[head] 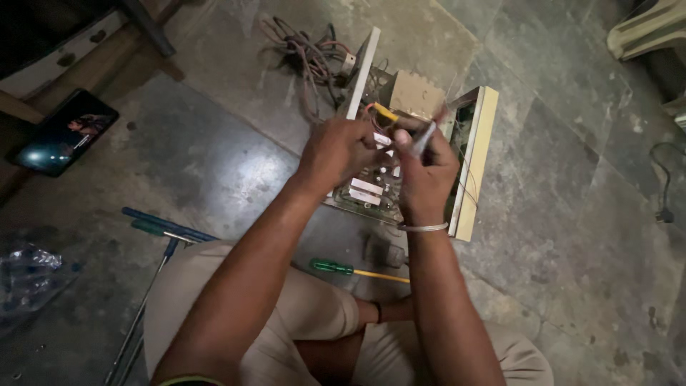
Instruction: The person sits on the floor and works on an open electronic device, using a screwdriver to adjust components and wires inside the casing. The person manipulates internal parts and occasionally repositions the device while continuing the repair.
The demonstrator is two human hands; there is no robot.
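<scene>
An opened electronic unit with a cream casing [474,168] lies on the stone floor, its circuit board [366,193] with white block parts exposed. My left hand [336,151] hovers over the board, fingers pinched around wires, one of them yellow [386,112]. My right hand [426,168] grips a slim grey tool [423,137] pointed down toward the board; a metal bangle [423,228] circles that wrist. The two hands almost touch above the unit.
A green-handled screwdriver with a yellow shaft [350,270] lies near my knee. Blue and green long tools [166,229] rest at left. A tangle of wires [306,51] sits behind the unit. A lit phone [66,132] lies far left, a plastic bag [28,275] lower left.
</scene>
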